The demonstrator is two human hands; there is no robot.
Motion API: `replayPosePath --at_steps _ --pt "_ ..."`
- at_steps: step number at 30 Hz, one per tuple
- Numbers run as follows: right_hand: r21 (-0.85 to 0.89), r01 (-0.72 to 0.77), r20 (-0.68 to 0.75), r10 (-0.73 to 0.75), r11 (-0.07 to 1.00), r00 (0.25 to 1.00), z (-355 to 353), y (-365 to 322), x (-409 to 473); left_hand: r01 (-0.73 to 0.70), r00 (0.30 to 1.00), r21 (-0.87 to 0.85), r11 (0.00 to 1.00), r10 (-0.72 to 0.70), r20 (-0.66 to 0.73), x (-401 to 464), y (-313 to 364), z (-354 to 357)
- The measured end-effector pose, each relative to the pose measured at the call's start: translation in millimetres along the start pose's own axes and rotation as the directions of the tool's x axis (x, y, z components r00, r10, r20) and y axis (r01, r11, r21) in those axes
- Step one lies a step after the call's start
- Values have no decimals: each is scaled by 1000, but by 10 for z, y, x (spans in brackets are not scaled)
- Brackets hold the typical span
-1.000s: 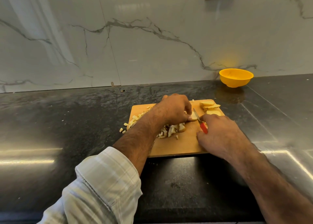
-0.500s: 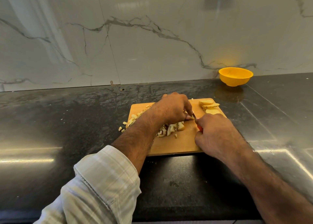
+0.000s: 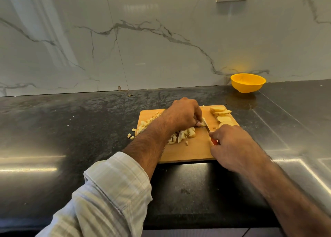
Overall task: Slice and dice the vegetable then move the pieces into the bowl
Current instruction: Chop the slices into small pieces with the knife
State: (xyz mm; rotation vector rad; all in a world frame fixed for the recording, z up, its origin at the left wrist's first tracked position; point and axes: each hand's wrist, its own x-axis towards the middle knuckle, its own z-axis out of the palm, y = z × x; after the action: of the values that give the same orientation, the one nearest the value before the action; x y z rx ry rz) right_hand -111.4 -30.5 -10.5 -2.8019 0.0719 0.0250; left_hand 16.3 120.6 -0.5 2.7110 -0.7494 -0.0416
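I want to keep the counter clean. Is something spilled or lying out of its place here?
Yes. A few diced pieces lie on the dark counter, just off the left edge of the cutting board; the rest of the dice stay on the board. The yellow bowl stands upright by the wall.

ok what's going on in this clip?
A person is dicing a pale vegetable on a wooden cutting board. The left hand pins a slice down while the right hand grips a red-handled knife and cuts it. Diced pieces sit mid-board; uncut round slices wait at the far right corner. The yellow plastic bowl by the wall holds nothing visible.
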Motion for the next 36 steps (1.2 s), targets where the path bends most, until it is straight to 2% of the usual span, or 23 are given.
replayPosePath --at_steps 6,24,31,36 --pt "96 6 -68 1 995 998 -42 -26 -80 -18 1000 -39 999 18 -10 -13 -18 1" --pt "38 -44 -73 47 998 996 49 -317 203 -6 1000 -78 997 4 -28 14 -26 11" --pt "31 -18 -59 19 999 998 -3 -220 -71 4 998 -109 994 -10 -55 -33 -93 -7" --pt "96 8 -110 3 995 994 -44 -263 -191 12 998 -176 984 -22 -54 -77 -135 -28"
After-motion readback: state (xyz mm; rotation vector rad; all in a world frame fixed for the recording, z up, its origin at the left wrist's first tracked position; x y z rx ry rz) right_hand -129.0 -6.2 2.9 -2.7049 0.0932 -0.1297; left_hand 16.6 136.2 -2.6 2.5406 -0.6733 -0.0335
